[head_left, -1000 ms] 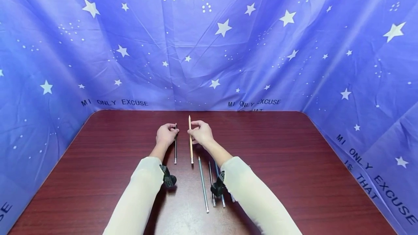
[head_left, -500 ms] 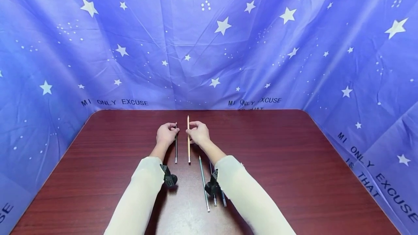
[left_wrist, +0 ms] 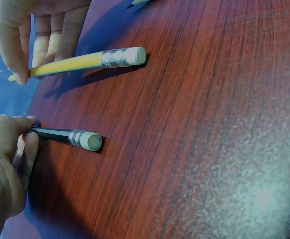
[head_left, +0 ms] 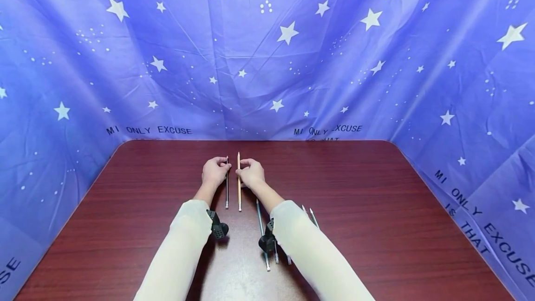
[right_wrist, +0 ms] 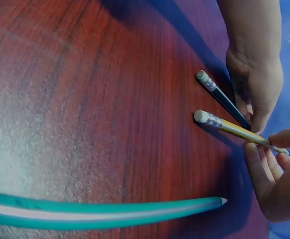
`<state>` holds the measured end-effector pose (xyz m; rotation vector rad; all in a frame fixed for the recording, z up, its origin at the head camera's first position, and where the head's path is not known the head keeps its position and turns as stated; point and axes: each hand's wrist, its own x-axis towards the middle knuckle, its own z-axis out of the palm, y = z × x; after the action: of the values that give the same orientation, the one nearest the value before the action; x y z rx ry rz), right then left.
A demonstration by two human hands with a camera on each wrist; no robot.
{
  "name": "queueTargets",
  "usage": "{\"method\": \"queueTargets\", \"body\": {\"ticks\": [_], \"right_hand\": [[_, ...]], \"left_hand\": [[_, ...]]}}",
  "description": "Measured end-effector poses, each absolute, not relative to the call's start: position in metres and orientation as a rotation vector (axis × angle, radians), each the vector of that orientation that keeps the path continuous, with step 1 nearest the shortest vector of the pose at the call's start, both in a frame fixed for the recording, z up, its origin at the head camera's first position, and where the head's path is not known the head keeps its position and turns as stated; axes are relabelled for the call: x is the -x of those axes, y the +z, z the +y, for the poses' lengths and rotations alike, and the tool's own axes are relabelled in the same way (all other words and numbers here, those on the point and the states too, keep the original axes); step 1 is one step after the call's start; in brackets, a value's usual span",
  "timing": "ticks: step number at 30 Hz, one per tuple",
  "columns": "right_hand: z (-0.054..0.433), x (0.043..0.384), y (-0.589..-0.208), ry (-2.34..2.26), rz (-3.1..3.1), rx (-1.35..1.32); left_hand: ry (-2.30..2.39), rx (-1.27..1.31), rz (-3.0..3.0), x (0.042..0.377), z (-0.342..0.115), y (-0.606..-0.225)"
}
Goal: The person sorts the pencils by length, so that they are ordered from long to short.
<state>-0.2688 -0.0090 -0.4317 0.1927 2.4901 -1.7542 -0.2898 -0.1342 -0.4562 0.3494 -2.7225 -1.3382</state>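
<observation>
Near the far side of the table, my left hand (head_left: 214, 171) pinches a black pencil (head_left: 227, 189) by its upper part, between thumb and fingers. Just to its right my right hand (head_left: 252, 173) pinches a yellow pencil (head_left: 239, 194). Both pencils point away from me, side by side with a narrow gap, their white eraser ends toward me. In the left wrist view, the eraser end of the yellow pencil (left_wrist: 80, 63) and that of the black pencil (left_wrist: 60, 134) lie at or close to the wood. A green pencil (right_wrist: 105, 211) lies nearest the right hand.
The green pencil (head_left: 260, 219) and several other pencils (head_left: 313, 217) lie under and beside the right forearm, partly hidden by the sleeve. A dark red wooden table (head_left: 146, 189) meets a blue star-printed cloth (head_left: 251, 50) at its back edge.
My right hand has moved left with the yellow pencil, bringing it closer to the black one. The left hand has barely moved. More pencil tips show right of the right sleeve.
</observation>
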Motion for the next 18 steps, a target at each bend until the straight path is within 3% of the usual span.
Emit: {"method": "queueTargets", "body": {"ticks": [18], "right_hand": [[-0.0108,0.2764,-0.4391,-1.667,2.572,-0.22]], "left_hand": [[-1.36,-0.354,-2.713,0.2885,-0.1341,-0.4554]]}}
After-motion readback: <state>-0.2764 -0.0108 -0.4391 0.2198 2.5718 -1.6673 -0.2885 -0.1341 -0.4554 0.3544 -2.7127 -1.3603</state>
